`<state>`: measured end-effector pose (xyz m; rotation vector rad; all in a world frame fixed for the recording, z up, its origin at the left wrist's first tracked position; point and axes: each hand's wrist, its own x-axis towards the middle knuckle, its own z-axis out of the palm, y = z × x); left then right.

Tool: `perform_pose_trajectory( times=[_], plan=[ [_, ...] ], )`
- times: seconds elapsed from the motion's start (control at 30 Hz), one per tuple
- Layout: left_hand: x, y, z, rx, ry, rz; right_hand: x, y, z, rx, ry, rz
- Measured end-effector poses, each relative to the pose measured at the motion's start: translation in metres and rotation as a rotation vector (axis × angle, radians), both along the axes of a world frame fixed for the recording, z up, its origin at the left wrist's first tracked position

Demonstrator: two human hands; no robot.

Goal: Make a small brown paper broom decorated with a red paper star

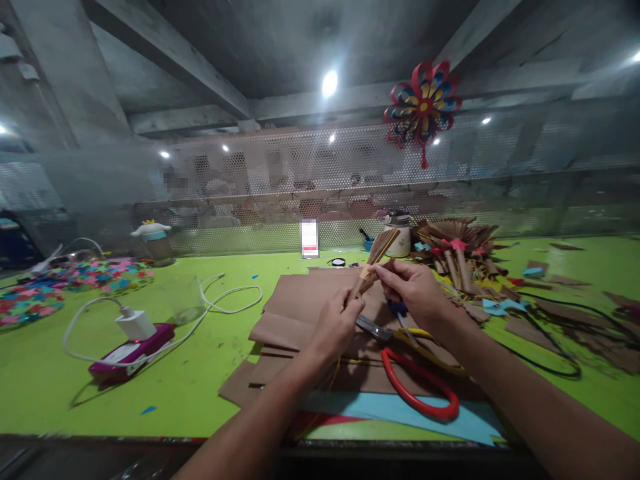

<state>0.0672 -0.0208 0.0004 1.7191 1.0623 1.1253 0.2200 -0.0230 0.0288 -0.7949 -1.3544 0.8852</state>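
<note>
A folded brown paper fan [384, 247] stands tilted above the paper stack, its pleats bunched at the lower end. My left hand [340, 319] is closed around that lower end. Close beside it, my right hand [413, 285] pinches at the fan's side with thumb and finger; what lies between those fingertips is too small to make out. Sheets of brown paper [295, 293] lie beneath both hands. Scissors with red and yellow handles [423, 393] rest on the sheets just below my hands, and light blue paper [350, 402] shows under the front edge.
Finished brown paper fans [457, 253] are heaped at right among paper scraps and a black cord [550, 363]. A purple power strip [133, 353] with a white charger and cable sits left. Colourful paper stars [100, 275], a bottle [156, 247] and a jar [399, 237] stand farther back.
</note>
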Motion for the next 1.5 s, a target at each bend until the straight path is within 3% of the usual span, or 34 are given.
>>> perform_pose_trajectory(
  times=[0.7,1.5],
  plan=[
    [-0.001,-0.015,0.009,0.318,0.216,0.031,-0.003,-0.002,-0.003,0.056,0.025,-0.109],
    [-0.002,-0.016,0.011,0.333,0.276,0.044,-0.005,-0.004,-0.006,0.111,-0.027,-0.170]
  ],
)
